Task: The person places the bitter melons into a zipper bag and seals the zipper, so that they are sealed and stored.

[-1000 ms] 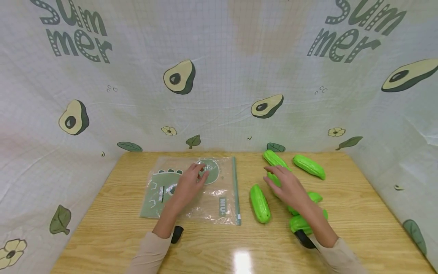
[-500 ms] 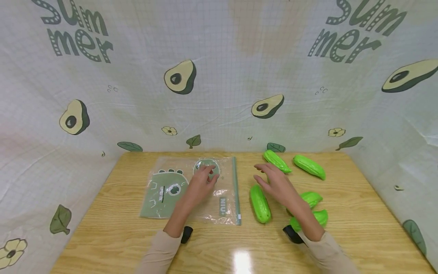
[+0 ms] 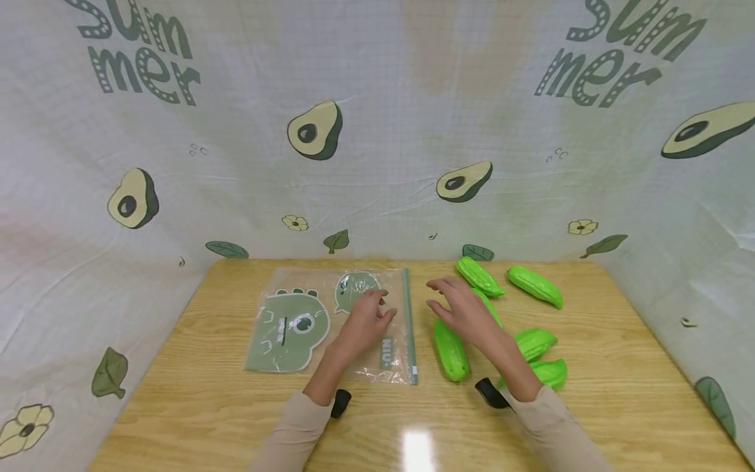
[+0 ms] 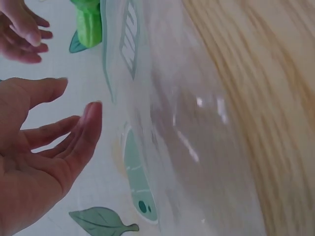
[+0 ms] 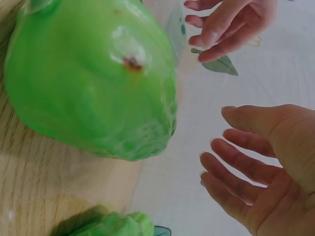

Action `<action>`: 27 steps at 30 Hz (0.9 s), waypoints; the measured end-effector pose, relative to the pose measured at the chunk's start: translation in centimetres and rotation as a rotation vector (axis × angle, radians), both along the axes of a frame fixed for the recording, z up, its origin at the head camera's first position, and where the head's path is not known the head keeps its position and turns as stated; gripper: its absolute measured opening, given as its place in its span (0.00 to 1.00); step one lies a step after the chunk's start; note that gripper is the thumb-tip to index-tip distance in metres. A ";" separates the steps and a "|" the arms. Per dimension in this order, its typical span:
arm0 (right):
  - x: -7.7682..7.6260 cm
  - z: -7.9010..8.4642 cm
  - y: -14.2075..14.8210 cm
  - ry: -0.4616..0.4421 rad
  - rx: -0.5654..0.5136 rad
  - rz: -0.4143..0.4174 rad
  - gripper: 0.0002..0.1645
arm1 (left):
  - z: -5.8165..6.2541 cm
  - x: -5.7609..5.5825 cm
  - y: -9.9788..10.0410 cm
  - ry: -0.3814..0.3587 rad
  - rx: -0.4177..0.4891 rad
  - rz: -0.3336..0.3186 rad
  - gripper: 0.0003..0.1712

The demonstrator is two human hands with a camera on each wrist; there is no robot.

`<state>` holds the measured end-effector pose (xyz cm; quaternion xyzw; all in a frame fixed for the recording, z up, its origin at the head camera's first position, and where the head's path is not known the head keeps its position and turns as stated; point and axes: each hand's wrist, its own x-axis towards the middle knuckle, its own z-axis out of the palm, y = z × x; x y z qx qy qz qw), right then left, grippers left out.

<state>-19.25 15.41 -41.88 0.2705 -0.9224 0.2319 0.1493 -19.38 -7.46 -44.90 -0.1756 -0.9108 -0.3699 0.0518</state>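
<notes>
My left hand (image 3: pixel 364 324) hovers over the right half of a clear zip bag (image 3: pixel 289 337), which lies flat with a green dinosaur print and a green zip strip (image 3: pixel 408 308) along its right edge. In the left wrist view that hand (image 4: pixel 54 142) shows relaxed fingers and a bare palm. To the right, my right hand (image 3: pixel 466 314) is held above the glossy green ridged gourds, close over the nearest one (image 3: pixel 451 357) and partly covering another (image 3: pixel 487 305). The right wrist view has this hand (image 5: pixel 266 167) with fingers loosely bent, holding nothing, beside a large-looking gourd (image 5: pixel 93 83).
Two more gourds lie at the back, one (image 3: pixel 480 278) left of the other (image 3: pixel 535 287). Another pair, with an upper gourd (image 3: pixel 535 344) and a lower one (image 3: pixel 551 373), sits by the right forearm. A printed cloth (image 3: pixel 383 216) walls the wooden table (image 3: pixel 194 393) behind and at both sides.
Both hands have moved inward: the left one rightward across the bag, the right one leftward from the gourds. The bag and gourds stay where they were.
</notes>
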 end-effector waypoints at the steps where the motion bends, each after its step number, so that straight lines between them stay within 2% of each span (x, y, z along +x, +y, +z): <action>1: -0.1 -0.1 -0.1 -0.002 0.006 0.000 0.19 | -0.1 0.0 0.2 -0.006 -0.004 -0.009 0.24; 7: -0.6 -0.4 -0.6 -0.012 0.024 0.017 0.18 | -0.6 0.2 1.3 -0.057 -0.029 -0.030 0.26; 16: -1.0 -0.6 -1.3 -0.076 0.052 0.046 0.19 | -1.0 0.8 2.5 -0.141 -0.055 -0.017 0.31; 21: -1.0 -0.8 -1.6 -0.104 0.069 0.068 0.18 | -1.2 1.0 2.9 -0.155 -0.107 0.010 0.37; 27: -0.9 -1.0 -1.8 -0.123 0.055 0.069 0.18 | -1.4 1.2 3.6 -0.216 -0.113 0.054 0.45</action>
